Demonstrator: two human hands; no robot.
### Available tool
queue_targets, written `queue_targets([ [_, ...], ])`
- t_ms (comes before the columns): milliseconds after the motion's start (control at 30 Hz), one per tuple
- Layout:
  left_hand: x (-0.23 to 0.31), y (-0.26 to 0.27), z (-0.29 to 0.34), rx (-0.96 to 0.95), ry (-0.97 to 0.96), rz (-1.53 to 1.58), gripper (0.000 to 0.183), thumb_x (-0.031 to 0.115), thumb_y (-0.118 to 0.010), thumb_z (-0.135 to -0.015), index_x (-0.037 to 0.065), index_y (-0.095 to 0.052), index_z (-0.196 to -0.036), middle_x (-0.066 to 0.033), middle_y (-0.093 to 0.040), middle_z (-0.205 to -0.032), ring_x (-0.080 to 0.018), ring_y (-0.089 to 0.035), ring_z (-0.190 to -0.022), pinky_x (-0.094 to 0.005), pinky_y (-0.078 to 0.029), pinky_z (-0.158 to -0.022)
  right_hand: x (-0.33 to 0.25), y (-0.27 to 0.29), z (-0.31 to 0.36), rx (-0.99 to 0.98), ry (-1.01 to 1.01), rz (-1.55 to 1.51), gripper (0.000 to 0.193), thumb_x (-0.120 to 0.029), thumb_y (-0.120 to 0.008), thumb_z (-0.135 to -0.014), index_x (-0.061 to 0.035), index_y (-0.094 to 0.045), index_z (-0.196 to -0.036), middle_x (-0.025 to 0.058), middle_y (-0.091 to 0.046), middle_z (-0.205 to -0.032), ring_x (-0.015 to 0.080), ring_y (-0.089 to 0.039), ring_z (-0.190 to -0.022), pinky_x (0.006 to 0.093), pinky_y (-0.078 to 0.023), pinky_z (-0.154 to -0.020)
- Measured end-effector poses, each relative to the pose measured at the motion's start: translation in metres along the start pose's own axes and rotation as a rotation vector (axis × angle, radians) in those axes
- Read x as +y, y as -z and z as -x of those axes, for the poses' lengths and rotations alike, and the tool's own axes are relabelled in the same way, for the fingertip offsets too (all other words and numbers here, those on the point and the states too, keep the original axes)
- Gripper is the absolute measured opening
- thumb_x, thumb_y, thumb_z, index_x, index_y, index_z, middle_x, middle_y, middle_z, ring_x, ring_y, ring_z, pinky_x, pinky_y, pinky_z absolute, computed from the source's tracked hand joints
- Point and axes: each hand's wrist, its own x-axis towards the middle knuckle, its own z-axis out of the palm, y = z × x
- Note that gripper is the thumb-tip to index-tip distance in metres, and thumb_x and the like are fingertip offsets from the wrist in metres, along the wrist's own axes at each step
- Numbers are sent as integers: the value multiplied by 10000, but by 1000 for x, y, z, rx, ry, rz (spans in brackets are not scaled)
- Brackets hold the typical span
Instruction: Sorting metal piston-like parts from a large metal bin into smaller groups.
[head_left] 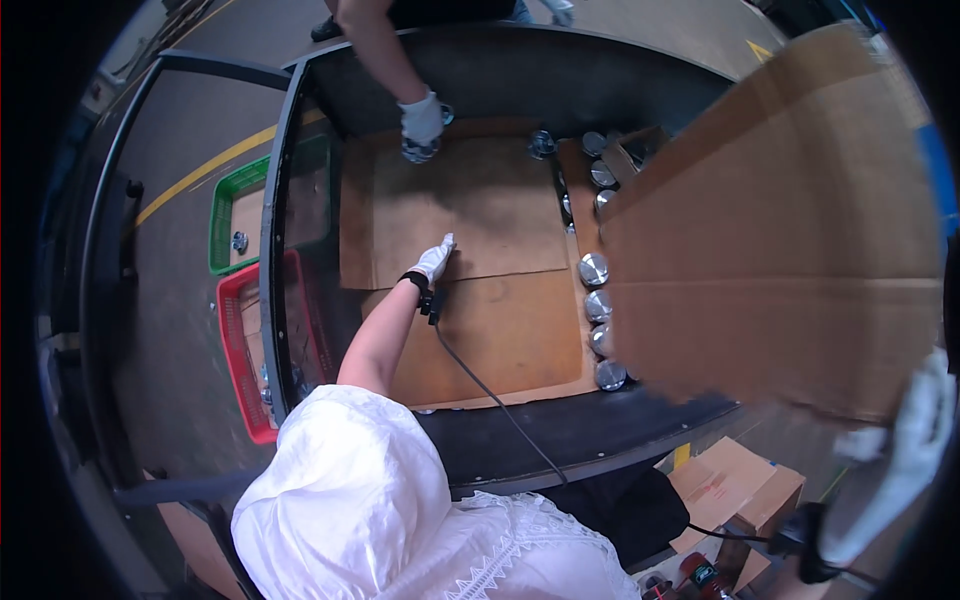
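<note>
My left hand (433, 260), in a white glove, rests on a brown cardboard sheet (480, 210) laid inside a large dark bin. Its fingers are stretched out and it holds nothing. At the far right my right hand (915, 405), also gloved and blurred by motion, grips the lower right edge of a big raised cardboard sheet (770, 250). That sheet hides the bin's right end. Beside it a column of round, shiny metal parts (593, 269) stands on cardboard. Another person's gloved hand (422, 120) holds a similar metal part (420, 151) over the bin's far side.
Dark walls (500, 75) enclose the bin. On its left are a green basket (222, 225) and a red basket (235, 345). A cable (490, 390) runs from my left wrist across the bin's near edge. An open cardboard box (735, 480) stands at the near right.
</note>
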Motion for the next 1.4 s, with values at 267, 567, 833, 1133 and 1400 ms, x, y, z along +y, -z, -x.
queue_targets([
  [267,-4,-10,-15,-115,154,516,939,782,-197,-935,47,-563,-1391,-92,-543,-1450,-247,-417,-1402,-430,-261,-1162,-166,-93,76,-947,375,-753,229,-313,-685,-899,-86,-709,-888,63,-648,-811,222,-645,-677,329,-533,-569],
  [567,-34,17,7,-259,129,699,956,812,-135,-909,135,-330,-1555,-43,-265,-1638,-246,-221,-1510,-669,32,-1137,-107,-131,127,-1108,66,-839,241,-180,-631,-898,-40,-716,-1074,183,-686,-1148,342,-676,-1021,414,-538,-896],
  [833,-12,-5,26,-199,37,734,903,717,-199,-977,21,-288,-1544,-141,-276,-1617,-289,-275,-1488,-494,-71,-1208,-96,-188,182,-1507,166,-654,669,-140,-650,-834,-24,-428,-1454,238,-462,-1464,357,-493,-1315,430,-378,-1117],
  [1133,-2,-4,34,-146,25,781,850,647,-254,-1016,-38,-303,-1516,-178,-302,-1595,-316,-325,-1457,-413,-204,-1225,-171,-204,165,-1101,365,-395,384,-127,-585,-837,-32,-615,-1208,139,-637,-1084,296,-609,-1010,439,-481,-873],
  [1400,-21,-1,32,-29,-44,635,776,599,-252,-1038,-28,-437,-1455,-140,-465,-1503,-249,-453,-1381,-360,-273,-1186,-78,-180,45,-482,255,-612,353,71,-613,-624,-134,-730,-887,111,-662,-1210,362,-568,-1206,446,-458,-1031],
])
